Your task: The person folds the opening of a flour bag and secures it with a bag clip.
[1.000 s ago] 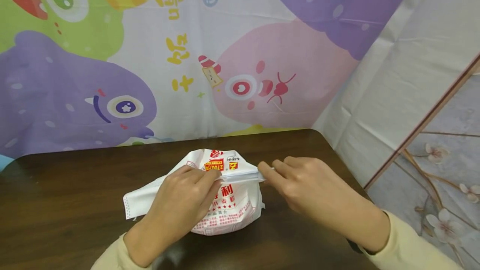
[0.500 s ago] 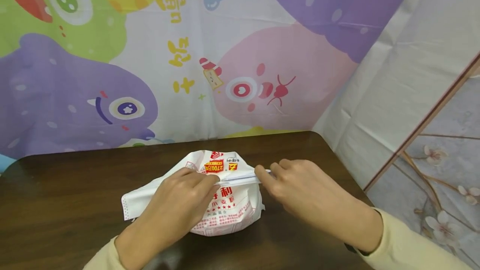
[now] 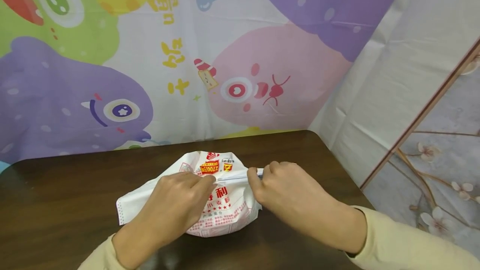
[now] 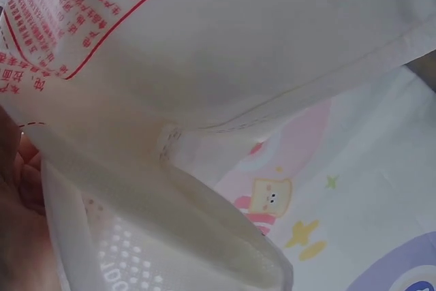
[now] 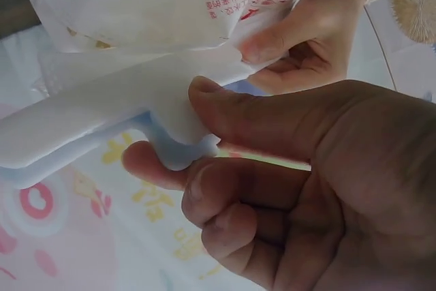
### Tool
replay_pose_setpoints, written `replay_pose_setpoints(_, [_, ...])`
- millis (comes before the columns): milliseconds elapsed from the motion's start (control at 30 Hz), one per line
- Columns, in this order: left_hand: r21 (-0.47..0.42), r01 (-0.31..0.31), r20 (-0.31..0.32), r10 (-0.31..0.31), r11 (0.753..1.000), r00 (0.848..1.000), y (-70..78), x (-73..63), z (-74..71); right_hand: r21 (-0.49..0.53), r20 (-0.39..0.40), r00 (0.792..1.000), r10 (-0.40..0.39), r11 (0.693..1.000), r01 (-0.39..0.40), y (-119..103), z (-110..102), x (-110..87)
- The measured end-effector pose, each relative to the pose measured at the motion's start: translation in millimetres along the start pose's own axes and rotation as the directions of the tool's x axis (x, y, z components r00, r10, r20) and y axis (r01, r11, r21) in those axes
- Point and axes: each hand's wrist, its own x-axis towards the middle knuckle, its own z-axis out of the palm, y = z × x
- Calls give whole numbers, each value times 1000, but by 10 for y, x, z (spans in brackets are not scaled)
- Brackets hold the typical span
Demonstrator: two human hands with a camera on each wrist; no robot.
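Observation:
A white flour bag (image 3: 221, 218) with red print lies on the table, its top gathered and folded over. Across the fold runs a white and pale blue bag clip (image 5: 88, 110), a thin strip in the head view. My left hand (image 3: 178, 199) grips the folded bag at the clip's left end; in the right wrist view its thumb presses on the fold. My right hand (image 3: 288, 191) pinches the hooked end of the clip between thumb and index finger. White bag material (image 4: 238, 39) fills most of the left wrist view and hides nearly all of the left hand.
The dark wooden table (image 3: 56, 191) extends around the bag. A cartoon-printed cloth (image 3: 187, 53) hangs behind its far edge. To the right stands a flower-patterned panel (image 3: 446, 157) with a brown edge.
My right hand has moved slightly left and inward along the clip, turning a little. The left hand keeps its grip on the bag, and the head view has shifted slightly.

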Motion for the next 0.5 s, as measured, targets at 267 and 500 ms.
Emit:
replay_pose_setpoints(267, [13,147,131,-147,989,980,16,59,-61,265,-88,996,7,964,17,144,131,-84])
replay_pose_setpoints(500, [17,218,196,-217,976,956,6,54,-96,509,-180,978,107,861,0,331,321,-159])
